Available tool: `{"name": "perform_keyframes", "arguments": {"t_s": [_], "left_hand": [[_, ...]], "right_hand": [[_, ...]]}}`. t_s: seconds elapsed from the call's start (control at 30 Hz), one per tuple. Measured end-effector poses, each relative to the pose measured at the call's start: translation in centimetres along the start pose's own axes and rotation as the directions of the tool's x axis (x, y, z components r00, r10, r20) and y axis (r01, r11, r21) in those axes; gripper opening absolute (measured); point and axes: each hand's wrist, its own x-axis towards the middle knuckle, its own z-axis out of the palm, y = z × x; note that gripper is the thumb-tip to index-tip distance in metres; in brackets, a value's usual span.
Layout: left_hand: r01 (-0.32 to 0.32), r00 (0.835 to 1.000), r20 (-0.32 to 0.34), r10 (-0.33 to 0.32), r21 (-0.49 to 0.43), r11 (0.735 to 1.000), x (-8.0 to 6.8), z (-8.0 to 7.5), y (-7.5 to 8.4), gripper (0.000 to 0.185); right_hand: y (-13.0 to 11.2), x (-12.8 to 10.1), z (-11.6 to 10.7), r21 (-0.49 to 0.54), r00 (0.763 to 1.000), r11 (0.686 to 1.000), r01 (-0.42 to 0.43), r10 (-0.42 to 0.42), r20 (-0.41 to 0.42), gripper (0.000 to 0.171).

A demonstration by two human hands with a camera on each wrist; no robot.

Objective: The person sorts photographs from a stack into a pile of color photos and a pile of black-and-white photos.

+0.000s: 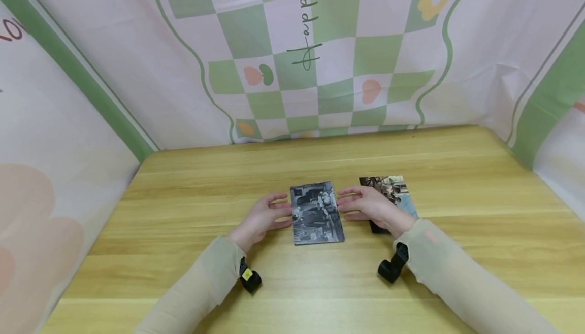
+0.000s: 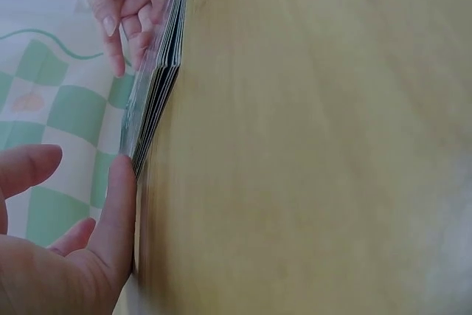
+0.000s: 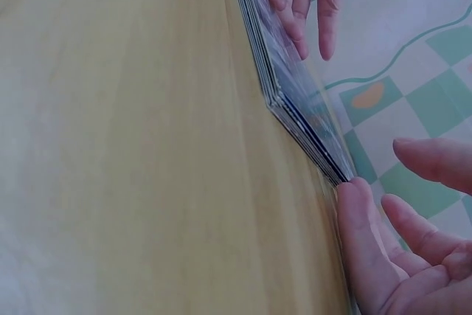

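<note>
A stack of picture cards [image 1: 316, 213], its top one black and white, lies flat on the wooden table [image 1: 301, 293]. My left hand [image 1: 264, 218] is at its left edge, fingers extended and a fingertip against the stack's side. Opposite it, my right hand [image 1: 369, 206] has fingers stretched toward the right edge; in the right wrist view a fingertip [image 3: 356, 193] touches the stack's corner. Both thumbs stand clear of the cards. Side-on in the left wrist view, the stack [image 2: 161, 71] shows several layers, fairly even. A color picture [image 1: 404, 197] lies partly hidden under my right hand and wrist.
Behind the table hangs a cloth [image 1: 335, 60] with green and white checks. More printed cloth [image 1: 59, 121] hangs along the left side. Small black cameras [image 1: 390, 270] are strapped to both wrists.
</note>
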Motion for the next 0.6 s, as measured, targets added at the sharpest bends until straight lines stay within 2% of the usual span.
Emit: {"name": "perform_keyframes", "arguments": {"t_s": [0.27,0.6], "left_hand": [[0.015,1.0,-0.019,-0.015,-0.017,1.0,-0.16,0.11,0.23,0.05],[-0.003,1.0,-0.029,0.002,-0.036,0.999,-0.29,0.2,0.39,0.048]], "right_hand": [[-0.06,-0.18,-0.15,-0.013,1.0,1.0,-0.001,0.001,-0.013,0.053],[-0.25,-0.48,-0.13,-0.017,1.0,1.0,0.01,-0.011,-0.02,0.055]]}}
